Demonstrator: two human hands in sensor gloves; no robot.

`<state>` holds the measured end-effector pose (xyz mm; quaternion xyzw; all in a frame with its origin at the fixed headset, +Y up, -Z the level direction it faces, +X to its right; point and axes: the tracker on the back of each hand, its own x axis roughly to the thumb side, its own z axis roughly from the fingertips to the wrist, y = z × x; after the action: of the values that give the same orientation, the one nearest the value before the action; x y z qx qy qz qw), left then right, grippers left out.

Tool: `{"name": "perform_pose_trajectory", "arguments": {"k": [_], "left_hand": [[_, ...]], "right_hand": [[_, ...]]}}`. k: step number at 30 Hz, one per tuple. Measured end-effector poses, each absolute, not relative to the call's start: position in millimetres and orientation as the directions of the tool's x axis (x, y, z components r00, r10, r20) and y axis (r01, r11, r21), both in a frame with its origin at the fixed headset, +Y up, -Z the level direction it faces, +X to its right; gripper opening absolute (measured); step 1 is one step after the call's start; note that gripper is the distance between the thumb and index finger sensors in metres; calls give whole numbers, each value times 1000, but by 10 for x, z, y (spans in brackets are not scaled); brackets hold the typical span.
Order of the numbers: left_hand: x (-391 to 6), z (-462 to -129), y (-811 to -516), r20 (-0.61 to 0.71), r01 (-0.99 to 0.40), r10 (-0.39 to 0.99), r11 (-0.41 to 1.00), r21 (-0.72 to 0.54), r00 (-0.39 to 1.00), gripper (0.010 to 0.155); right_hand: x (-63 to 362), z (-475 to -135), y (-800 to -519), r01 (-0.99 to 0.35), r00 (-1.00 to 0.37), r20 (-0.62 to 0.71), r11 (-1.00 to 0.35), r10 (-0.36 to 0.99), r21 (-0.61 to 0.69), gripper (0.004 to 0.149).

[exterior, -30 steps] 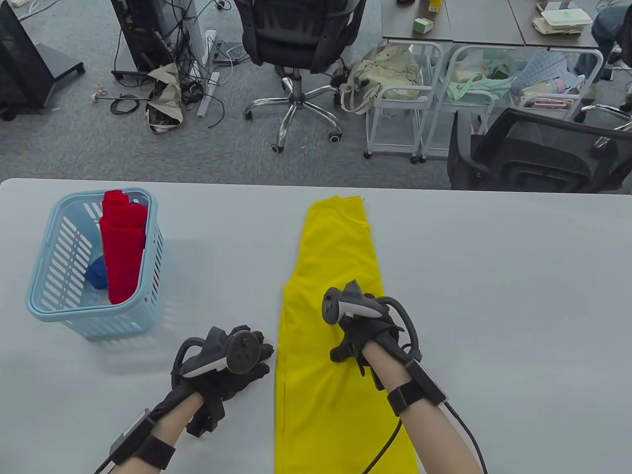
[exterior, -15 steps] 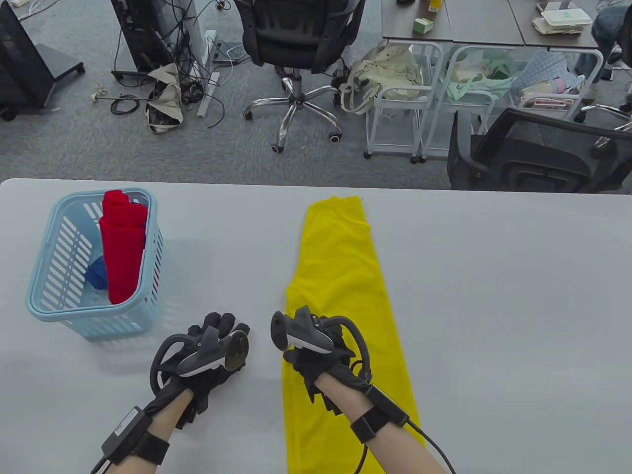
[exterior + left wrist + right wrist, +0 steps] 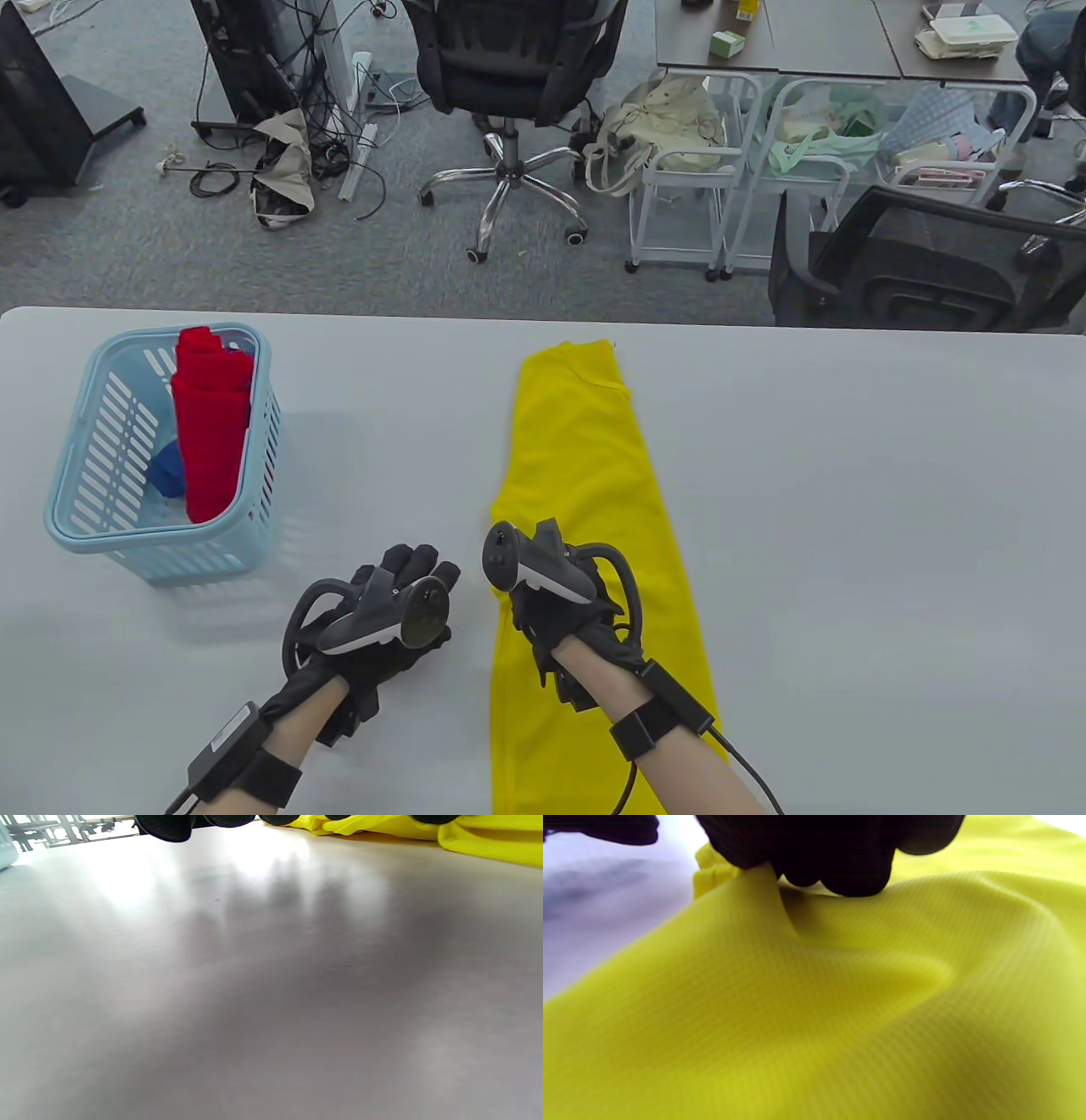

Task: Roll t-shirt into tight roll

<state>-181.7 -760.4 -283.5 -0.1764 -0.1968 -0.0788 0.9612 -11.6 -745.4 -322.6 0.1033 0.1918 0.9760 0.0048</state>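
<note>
My right hand (image 3: pixel 560 607) pinches the folded yellow t-shirt (image 3: pixel 585 475) near its left edge; my left hand (image 3: pixel 386 615) rests flat, fingers relaxed, on the grey table (image 3: pixel 848 509) beside it.

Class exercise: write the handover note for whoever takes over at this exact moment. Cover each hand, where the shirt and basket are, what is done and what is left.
Left hand: open, fingers straight, flat on the table just left of the shirt, holding nothing.
Right hand: on the shirt's left edge, fingers pinching up a fold of cloth in the right wrist view.
Shirt: yellow, folded into a long strip running from the near edge to the far side, collar end far.
Basket: far left, already holding a red roll and something blue.
Done: lengthwise fold.
Left: the rolling; no roll has begun.
</note>
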Motion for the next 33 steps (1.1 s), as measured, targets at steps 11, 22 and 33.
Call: {"name": "perform_pose_trajectory", "arguments": {"k": [11,22,33], "left_hand": [[-1325,-2574,-7675,575,306,-107,915,-262,811,71],[-1487,-2641,-7464,505,395,-274,907,-149,819,60],[-1173,-2341,-7346,548,358,-294,934,-11,783,66]], "right_hand": [[114,-3210,-7334,-20,-976,195,-936,95,351,35],[1375,-3127,-6962,-189,-982,-61,-956,180,223,36],[1249,-2940,-6934,-147,-980,86,-949,177,277,59]]}}
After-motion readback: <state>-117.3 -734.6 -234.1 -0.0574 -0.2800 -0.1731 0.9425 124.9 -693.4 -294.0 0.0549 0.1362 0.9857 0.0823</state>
